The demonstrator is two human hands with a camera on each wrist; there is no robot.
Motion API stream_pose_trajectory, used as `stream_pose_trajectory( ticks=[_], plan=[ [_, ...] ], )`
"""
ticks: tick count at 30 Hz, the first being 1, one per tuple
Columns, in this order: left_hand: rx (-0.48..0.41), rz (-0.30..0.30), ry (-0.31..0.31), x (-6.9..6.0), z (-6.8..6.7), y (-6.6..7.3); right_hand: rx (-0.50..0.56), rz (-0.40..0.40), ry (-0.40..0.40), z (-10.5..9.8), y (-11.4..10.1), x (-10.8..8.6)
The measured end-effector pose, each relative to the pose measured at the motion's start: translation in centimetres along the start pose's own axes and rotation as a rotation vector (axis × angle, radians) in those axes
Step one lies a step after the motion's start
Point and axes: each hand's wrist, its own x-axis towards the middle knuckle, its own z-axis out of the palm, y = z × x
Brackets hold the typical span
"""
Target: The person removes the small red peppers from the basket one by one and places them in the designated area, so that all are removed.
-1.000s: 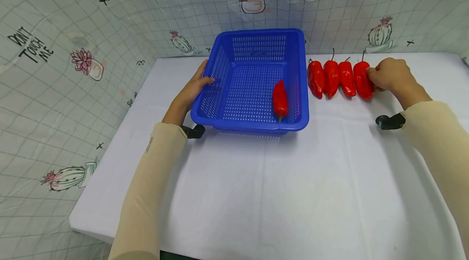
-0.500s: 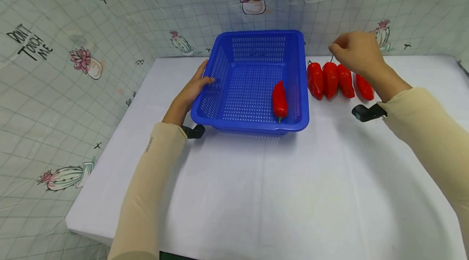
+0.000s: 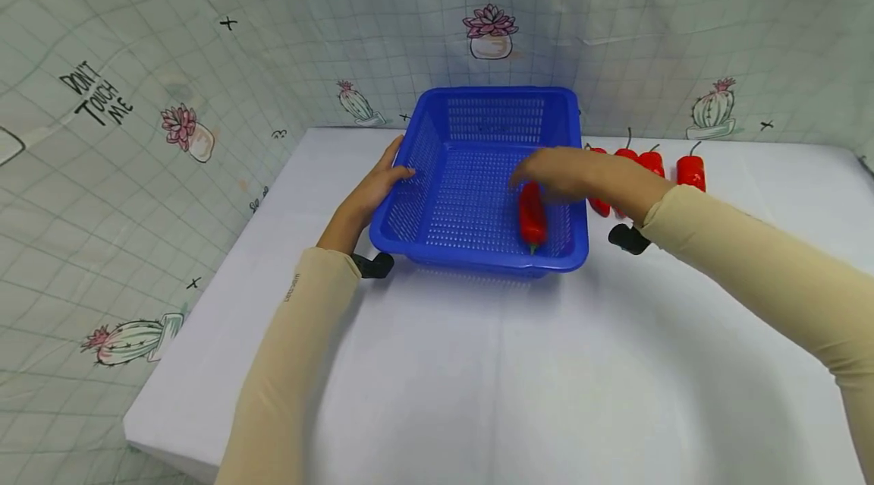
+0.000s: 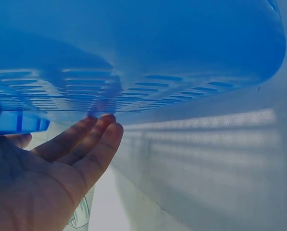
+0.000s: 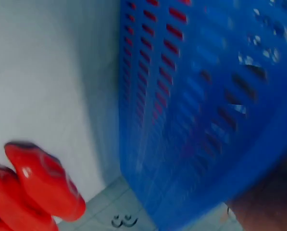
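Note:
A blue plastic basket with slotted walls stands on the white table. My left hand grips its left side, thumb over the rim; in the left wrist view the fingers lie against the outer wall. One red pepper lies inside the basket, toward its right. My right hand reaches over the right rim, fingers pointing down at that pepper's upper end, which the hand partly hides. No firm hold shows. Several red peppers lie in a row right of the basket, partly behind the right forearm.
A white cloth covers the table. Behind and to the left hangs a grid-patterned sheet with drawn cacti. In the right wrist view, peppers lie close beside the basket's outer wall.
My right hand has left the rightmost pepper of the row, swung left above the others and come down into the basket. The left hand keeps its hold. The head view has tilted slightly.

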Motion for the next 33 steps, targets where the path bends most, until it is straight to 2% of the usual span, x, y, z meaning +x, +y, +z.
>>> stream_pose_trajectory(
  ticks=[6, 12, 14, 19, 26, 33],
  plan=[
    [0.003, 0.013, 0.003, -0.1, -0.2, 0.1, -0.074, -0.057, -0.113, 1.7, -1.0, 0.9],
    [0.013, 0.006, -0.001, 0.0, 0.2, 0.1, -0.147, -0.044, -0.135, 2.5, -1.0, 1.5],
    [0.017, 0.007, -0.002, 0.1, 0.2, 0.0, -0.182, -0.044, -0.111, 2.6, -1.0, 1.6],
    [0.009, 0.014, -0.005, 0.1, 0.1, 0.0, -0.255, -0.090, 0.014, 2.7, -0.7, 1.8],
    [0.011, -0.003, -0.016, -0.1, 0.1, 0.3, -0.117, -0.135, 0.147, 2.0, 0.3, 1.8],
    [0.045, -0.010, -0.008, -0.1, 0.2, 0.4, -0.075, -0.135, 0.266, 0.8, 0.7, 1.5]
  ],
)
